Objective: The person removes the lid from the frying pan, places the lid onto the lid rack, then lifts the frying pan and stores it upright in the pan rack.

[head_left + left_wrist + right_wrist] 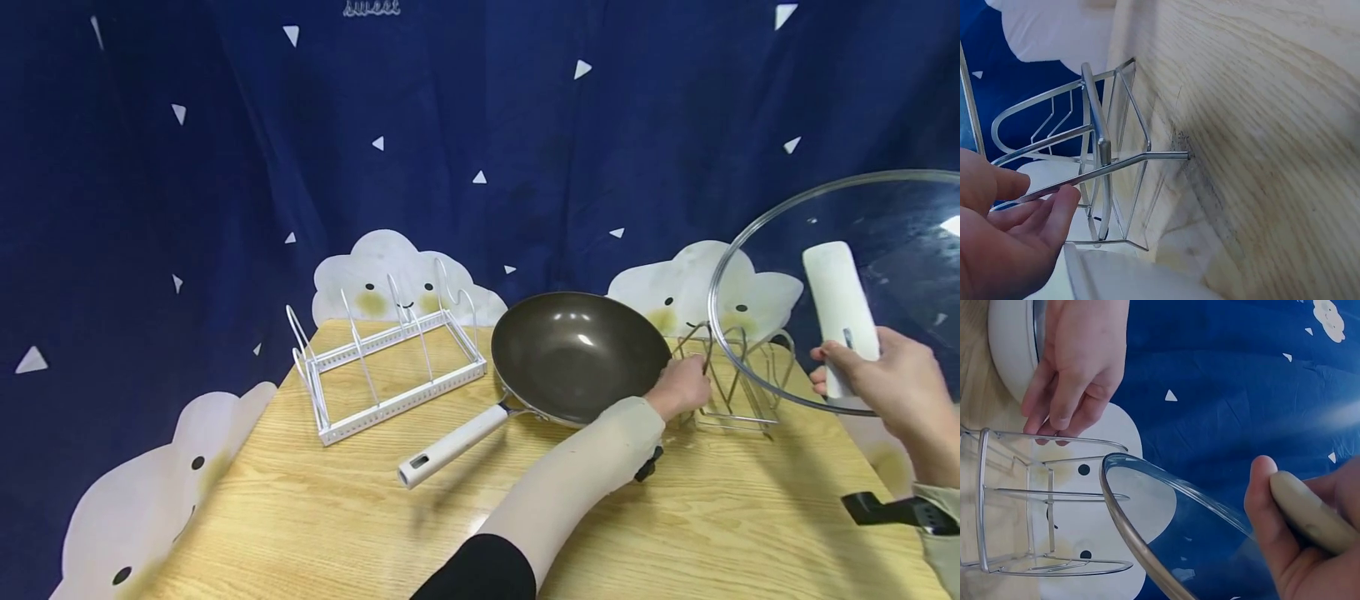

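The glass lid (892, 237) hangs at about three o'clock in the head view, lifted above the table (322, 517); the right hand (900, 375) grasps its white handle (838, 287). The left hand (681, 386) reaches to four o'clock of the dark pan (577, 358) and holds the wire rack (735, 417). A white rack (405, 402) stands at nine o'clock of the pan, whose long handle (457, 442) points to eight. The left sleeve (577, 467) crosses low before the pan's rim, so a careless pull of that arm might nudge it.

In the left wrist view, thumb and fingers pinch one bar of the wire rack at nine o'clock; a loose pinch could let the rack skid or twist if pushed.

In the right wrist view, the lid's rim sits near the rack's loops; whether they touch, I cannot tell. A tilted approach could knock the rim on a loop, and a slack grip could let the wide glass swing.
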Demonstrator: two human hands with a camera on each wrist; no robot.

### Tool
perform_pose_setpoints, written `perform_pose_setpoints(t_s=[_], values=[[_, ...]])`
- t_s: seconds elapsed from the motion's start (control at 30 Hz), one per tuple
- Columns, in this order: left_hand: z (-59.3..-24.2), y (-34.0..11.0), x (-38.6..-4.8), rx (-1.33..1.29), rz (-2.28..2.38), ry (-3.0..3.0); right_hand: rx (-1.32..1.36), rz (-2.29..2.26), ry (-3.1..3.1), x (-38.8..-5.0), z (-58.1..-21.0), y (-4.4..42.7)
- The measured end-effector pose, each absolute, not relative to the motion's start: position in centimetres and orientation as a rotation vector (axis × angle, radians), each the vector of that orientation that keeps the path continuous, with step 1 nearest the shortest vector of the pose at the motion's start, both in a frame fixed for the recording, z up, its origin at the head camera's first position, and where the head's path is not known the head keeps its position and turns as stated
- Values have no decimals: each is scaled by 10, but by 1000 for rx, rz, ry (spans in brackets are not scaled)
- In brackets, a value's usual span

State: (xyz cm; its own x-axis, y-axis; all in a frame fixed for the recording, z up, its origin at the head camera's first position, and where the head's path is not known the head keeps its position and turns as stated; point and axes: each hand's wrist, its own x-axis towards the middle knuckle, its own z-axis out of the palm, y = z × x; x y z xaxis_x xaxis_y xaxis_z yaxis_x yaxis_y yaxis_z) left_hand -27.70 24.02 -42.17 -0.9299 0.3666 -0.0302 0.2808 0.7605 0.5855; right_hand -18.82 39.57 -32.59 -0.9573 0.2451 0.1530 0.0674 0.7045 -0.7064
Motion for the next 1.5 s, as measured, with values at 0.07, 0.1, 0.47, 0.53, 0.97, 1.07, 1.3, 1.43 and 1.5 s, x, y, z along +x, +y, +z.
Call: perform_pose_setpoints(t_s=[0.07,0.1,0.47,0.53,0.97,1.07,1.3,1.43,1.5], values=[[-419,241,-278,486,882,2860,-241,1106,-2677,-189,-326,395],[-418,241,-278,468,882,2875,-239,1108,-2679,-189,-326,395],[-420,247,-281,344,910,2934,-268,1097,-2723,-189,-329,393],[-420,248,-282,340,910,2941,-268,1078,-2724,-189,-330,391],[-424,251,-286,377,780,3014,-224,1047,-2747,-188,-335,393],[-423,250,-286,371,772,3011,-203,1059,-2751,-188,-337,392],[-426,248,-287,405,750,3006,-188,1104,-2761,-188,-342,390],[-427,247,-289,448,751,3005,-174,1080,-2765,-188,-344,389],[-428,247,-289,460,740,3007,-162,1057,-2774,-188,-344,389]])
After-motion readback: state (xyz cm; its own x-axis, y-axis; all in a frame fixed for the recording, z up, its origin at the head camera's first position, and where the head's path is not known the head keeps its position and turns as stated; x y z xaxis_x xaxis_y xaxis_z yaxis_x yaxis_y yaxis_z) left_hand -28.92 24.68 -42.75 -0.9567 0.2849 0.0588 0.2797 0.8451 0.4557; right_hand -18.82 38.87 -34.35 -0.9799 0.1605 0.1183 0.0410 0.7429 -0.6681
